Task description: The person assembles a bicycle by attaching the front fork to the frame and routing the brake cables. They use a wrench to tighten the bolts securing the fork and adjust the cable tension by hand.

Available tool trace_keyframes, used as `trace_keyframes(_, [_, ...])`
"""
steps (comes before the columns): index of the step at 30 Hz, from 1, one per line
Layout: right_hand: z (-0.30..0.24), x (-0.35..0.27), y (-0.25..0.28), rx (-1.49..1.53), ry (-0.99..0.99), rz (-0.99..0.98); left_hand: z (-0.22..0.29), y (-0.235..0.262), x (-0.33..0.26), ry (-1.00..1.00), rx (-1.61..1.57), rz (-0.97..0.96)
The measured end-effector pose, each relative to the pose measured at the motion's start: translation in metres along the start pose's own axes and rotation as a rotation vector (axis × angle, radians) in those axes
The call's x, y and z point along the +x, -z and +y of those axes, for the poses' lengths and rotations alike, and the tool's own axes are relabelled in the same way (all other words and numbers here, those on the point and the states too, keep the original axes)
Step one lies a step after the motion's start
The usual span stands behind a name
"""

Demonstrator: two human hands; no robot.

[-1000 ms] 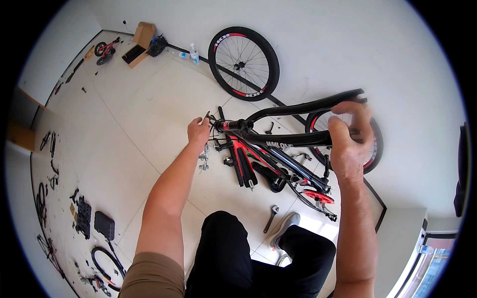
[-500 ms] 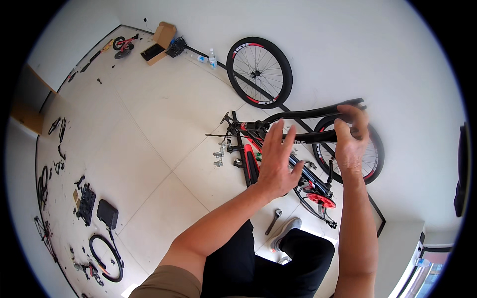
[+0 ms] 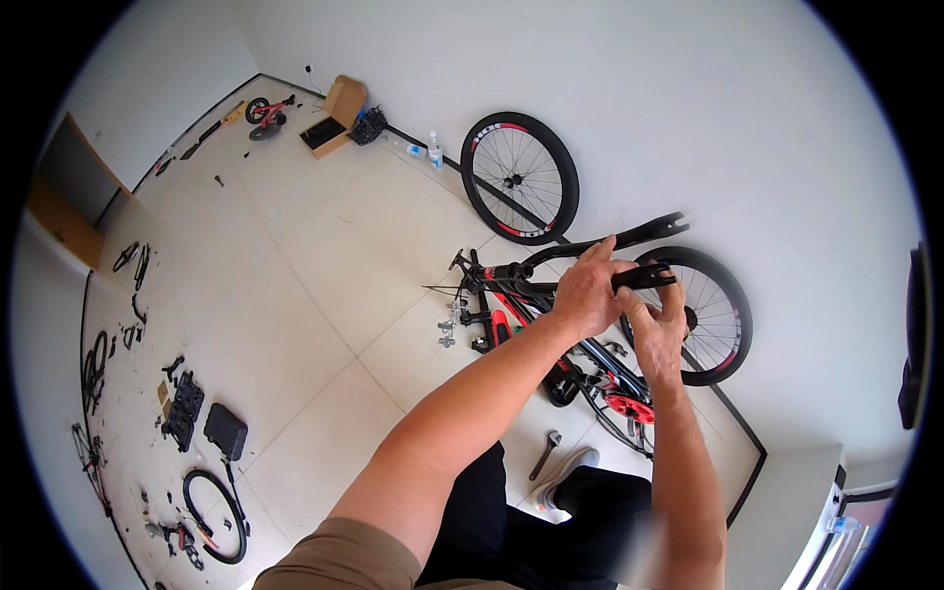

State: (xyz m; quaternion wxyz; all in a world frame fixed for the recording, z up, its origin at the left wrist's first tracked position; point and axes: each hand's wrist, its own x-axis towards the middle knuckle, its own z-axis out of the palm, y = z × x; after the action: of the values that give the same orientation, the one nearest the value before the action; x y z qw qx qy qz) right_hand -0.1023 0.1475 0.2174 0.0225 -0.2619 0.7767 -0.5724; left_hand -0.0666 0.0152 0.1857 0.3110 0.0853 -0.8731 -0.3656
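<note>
A black bicycle fork (image 3: 651,232) extends to the right from the head of a black and red bike frame (image 3: 615,362). My left hand (image 3: 588,293) is closed round the nearer fork leg. Close beside it my right hand (image 3: 657,332) grips the same leg near its slotted tip, thumb on the near side and fingertips at the end. The farther leg is held by neither hand and its tip points up and right. A red chainring (image 3: 629,407) shows on the frame below my right hand. My left forearm and hand hide part of the frame.
One wheel (image 3: 521,177) leans on the wall; another wheel (image 3: 723,315) leans behind the fork. An adjustable wrench (image 3: 546,454) lies by my shoe (image 3: 573,476). Bottles (image 3: 435,149) and an open cardboard box (image 3: 336,116) stand along the wall. Tool cases (image 3: 225,431) and loose parts lie at left.
My left hand, spread before, has moved right and closed on the nearer fork leg. My right hand has come lower and left along it. The whole view has shifted slightly.
</note>
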Motion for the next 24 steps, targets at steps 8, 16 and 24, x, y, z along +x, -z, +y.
trace_keyframes(8, [0.118,-0.146,0.007,0.25,-0.683,0.017,-0.015,0.021,0.01,0.156,-0.1,-0.236])
trace_keyframes(16, [0.174,-0.165,-0.003,0.403,-1.018,-0.012,-0.017,0.028,0.023,0.13,-0.144,-0.265])
trace_keyframes(24, [0.179,-0.131,-0.016,0.307,-0.715,-0.073,-0.009,0.042,0.031,0.237,-0.391,-0.512])
